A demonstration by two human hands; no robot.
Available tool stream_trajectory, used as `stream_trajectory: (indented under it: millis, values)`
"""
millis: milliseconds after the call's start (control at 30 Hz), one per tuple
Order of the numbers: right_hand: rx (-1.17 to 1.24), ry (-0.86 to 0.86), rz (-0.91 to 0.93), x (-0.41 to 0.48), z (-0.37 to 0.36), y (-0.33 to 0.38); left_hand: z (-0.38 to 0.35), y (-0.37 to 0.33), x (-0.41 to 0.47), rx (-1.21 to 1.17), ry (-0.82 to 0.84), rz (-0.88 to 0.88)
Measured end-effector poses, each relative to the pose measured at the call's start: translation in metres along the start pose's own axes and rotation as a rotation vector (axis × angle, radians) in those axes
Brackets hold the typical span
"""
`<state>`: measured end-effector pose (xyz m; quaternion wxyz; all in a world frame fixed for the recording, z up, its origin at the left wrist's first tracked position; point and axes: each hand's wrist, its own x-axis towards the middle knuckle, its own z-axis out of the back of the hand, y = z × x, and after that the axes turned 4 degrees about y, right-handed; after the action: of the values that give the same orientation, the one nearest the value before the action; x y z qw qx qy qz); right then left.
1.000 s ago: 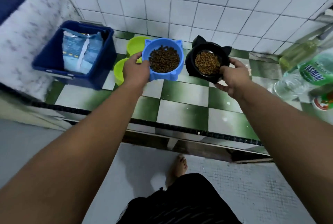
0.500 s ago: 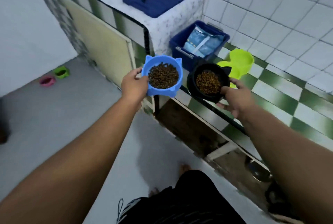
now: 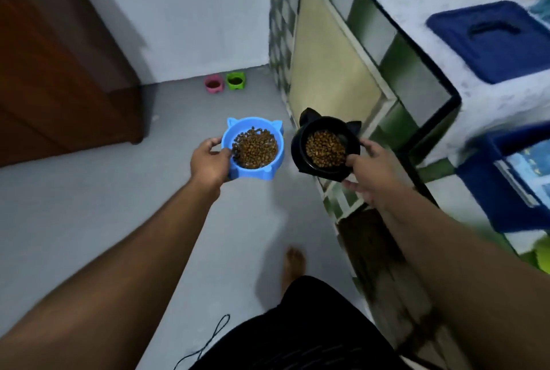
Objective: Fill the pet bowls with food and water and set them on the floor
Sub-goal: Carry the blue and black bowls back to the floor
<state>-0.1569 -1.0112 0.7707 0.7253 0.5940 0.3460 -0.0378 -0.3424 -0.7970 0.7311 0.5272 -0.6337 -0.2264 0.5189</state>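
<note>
A light-blue bowl (image 3: pixel 253 151) and a black bowl (image 3: pixel 324 148) of brown kibble; pink (image 3: pixel 213 84) and green (image 3: pixel 235 81) bowls upper centre; green-and-white checked counter (image 3: pixel 395 51) at right.

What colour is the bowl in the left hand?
Light blue. The bowl shows best in the head view.

Blue bowl (image 3: pixel 253 174): smooth plastic, matt. Black bowl (image 3: pixel 296 148): smooth plastic, slight sheen on the inner wall. Kibble (image 3: pixel 256 149) in both: dry, matt, pebbly. Floor (image 3: pixel 89 206): smooth, matt grey. Door (image 3: pixel 59 72), 9 o'clock: dark wood, satin. Counter face (image 3: pixel 416 78), 2 o'clock: glazed tile. Lid (image 3: pixel 476 55), 2 o'clock: blue plastic.
</note>
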Motion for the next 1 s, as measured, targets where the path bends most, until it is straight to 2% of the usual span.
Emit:
stream_trajectory:
  millis: [200,500,600,800,1000]
  values:
    - [-0.128,0.14,-0.023,0.112,-0.101,0.057,0.025,-0.025,0.118,-0.005,-0.178,0.036]
    - [-0.225,0.206,-0.08,0.284,-0.242,0.117,0.045,-0.056,0.304,-0.082,-0.336,0.132]
    - [-0.242,0.169,-0.119,0.346,-0.291,0.129,0.044,-0.058,0.383,-0.073,-0.346,0.172]
    - [-0.211,0.124,-0.161,0.48,-0.377,0.124,0.03,-0.05,0.543,-0.003,-0.332,0.236]
    - [-0.257,0.167,-0.209,0.633,-0.457,0.085,-0.002,-0.002,0.699,0.064,-0.369,0.289]
